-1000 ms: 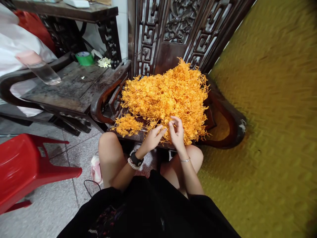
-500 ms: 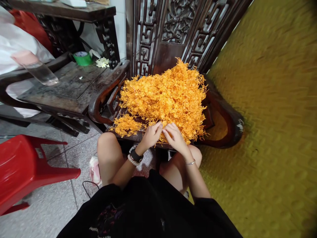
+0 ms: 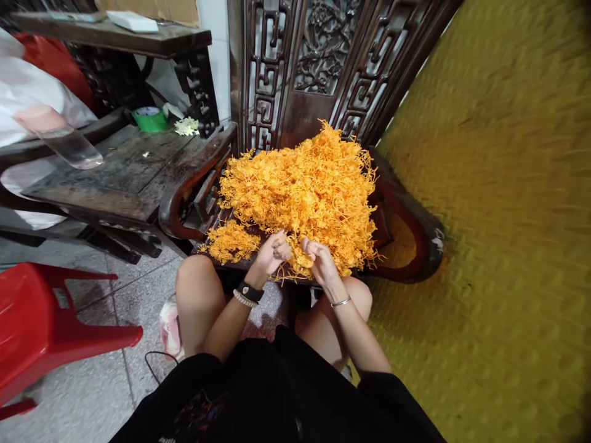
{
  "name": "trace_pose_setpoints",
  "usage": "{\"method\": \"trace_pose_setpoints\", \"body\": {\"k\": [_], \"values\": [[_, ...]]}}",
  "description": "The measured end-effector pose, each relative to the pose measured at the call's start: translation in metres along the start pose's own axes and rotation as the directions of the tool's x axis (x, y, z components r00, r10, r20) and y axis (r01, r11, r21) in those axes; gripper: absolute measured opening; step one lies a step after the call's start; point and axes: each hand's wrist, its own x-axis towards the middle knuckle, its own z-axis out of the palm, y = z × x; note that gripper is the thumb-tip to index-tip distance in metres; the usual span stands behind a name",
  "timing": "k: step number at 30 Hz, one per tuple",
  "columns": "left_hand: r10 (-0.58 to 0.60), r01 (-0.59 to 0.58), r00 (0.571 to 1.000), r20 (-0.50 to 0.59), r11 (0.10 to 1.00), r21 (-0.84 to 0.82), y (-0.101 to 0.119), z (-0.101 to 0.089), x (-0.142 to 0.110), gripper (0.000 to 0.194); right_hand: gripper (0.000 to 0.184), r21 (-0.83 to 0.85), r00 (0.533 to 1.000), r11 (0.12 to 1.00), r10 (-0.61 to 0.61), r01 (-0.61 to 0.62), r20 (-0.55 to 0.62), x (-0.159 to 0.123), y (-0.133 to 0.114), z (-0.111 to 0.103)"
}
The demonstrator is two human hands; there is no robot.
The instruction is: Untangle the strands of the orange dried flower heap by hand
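A large heap of bright orange, stringy, frilly pieces (image 3: 305,184) covers the seat of a dark carved wooden chair (image 3: 314,114). To its front left lies a smaller orange pile (image 3: 232,241). My left hand (image 3: 272,253) is closed at the heap's front edge, between the two piles. Curled with thumb and fingers together, my right hand (image 3: 320,258) is a short way to the right, over the front of the heap. A gap showing orange strands separates the hands. Whatever is pinched in either one is too small to make out.
At left, a wooden chair (image 3: 92,184) holds a clear bottle (image 3: 69,144) and a roll of green tape (image 3: 150,119). A red plastic stool (image 3: 32,320) stands on the floor. Yellow textured material (image 3: 498,234) fills the right side.
My hands, which met at the fingertips, have moved apart, and the left has curled its fingers in. The view has shifted slightly; the piles look the same.
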Motion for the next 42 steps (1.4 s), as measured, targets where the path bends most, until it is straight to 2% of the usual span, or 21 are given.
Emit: {"method": "trace_pose_setpoints", "body": {"k": [3,6,8,11,14,17,19,20,22,25,27,30,33,37,42], "values": [[0.062,-0.062,0.996,0.061,0.998,-0.002,0.007,0.001,-0.001,0.048,0.041,0.039,0.998,0.999,0.022,-0.020,-0.054,0.001,0.004,-0.005],[0.051,-0.064,0.988,0.149,0.994,0.084,0.007,0.003,-0.003,0.035,0.038,0.049,0.993,0.998,0.038,-0.032,-0.110,0.003,0.010,-0.008],[0.030,-0.053,0.990,0.138,0.985,0.166,0.003,0.004,-0.004,0.035,0.036,0.048,0.988,0.998,0.040,-0.033,-0.150,0.004,0.015,-0.009],[0.064,-0.075,0.997,0.047,0.950,0.302,-0.004,0.002,-0.006,0.040,0.036,0.042,0.981,0.999,0.034,-0.026,-0.193,0.006,0.020,-0.010],[0.161,-0.146,0.987,0.016,0.841,0.521,-0.007,0.001,-0.008,0.042,0.039,0.033,0.981,0.999,0.028,-0.022,-0.190,0.006,0.021,-0.009],[0.223,-0.205,0.972,0.075,0.646,0.735,-0.004,0.002,-0.009,0.039,0.039,0.033,0.985,0.999,0.025,-0.020,-0.169,0.006,0.020,-0.006],[0.244,-0.232,0.964,0.108,0.563,0.793,-0.001,0.003,-0.006,0.037,0.039,0.035,0.987,0.999,0.023,-0.018,-0.161,0.005,0.020,-0.006],[0.248,-0.239,0.962,0.116,0.557,0.795,0.000,0.004,-0.004,0.036,0.039,0.034,0.987,0.999,0.021,-0.016,-0.161,0.005,0.020,-0.006],[0.240,-0.243,0.964,0.115,0.620,0.746,0.000,0.003,0.000,0.037,0.039,0.025,0.987,1.000,0.012,-0.008,-0.159,0.004,0.019,-0.007],[0.216,-0.222,0.973,0.080,0.787,0.576,-0.001,0.000,0.005,0.036,0.036,0.002,0.992,1.000,-0.004,0.004,-0.125,0.001,0.014,-0.011],[0.209,-0.210,0.976,0.058,0.841,0.499,-0.002,-0.002,0.005,0.033,0.031,-0.063,0.996,0.997,-0.046,0.041,-0.074,-0.001,0.009,-0.013],[0.236,-0.228,0.970,0.051,0.826,0.516,-0.002,-0.002,0.001,0.027,0.011,-0.276,0.994,0.955,-0.104,0.104,0.016,-0.002,0.003,-0.013],[0.285,-0.262,0.957,0.046,0.791,0.554,-0.002,-0.001,-0.004,0.022,0.016,-0.479,0.989,0.866,-0.118,0.146,0.088,-0.002,0.000,-0.011],[0.305,-0.257,0.952,-0.008,0.816,0.518,-0.004,-0.001,-0.005,0.028,0.020,-0.594,0.962,0.759,-0.185,0.268,0.198,-0.002,-0.001,-0.006],[0.278,-0.185,0.956,-0.098,0.826,0.532,-0.004,-0.001,-0.003,0.034,0.021,-0.754,0.948,0.577,-0.226,0.315,0.224,-0.007,0.001,0.006]]}}
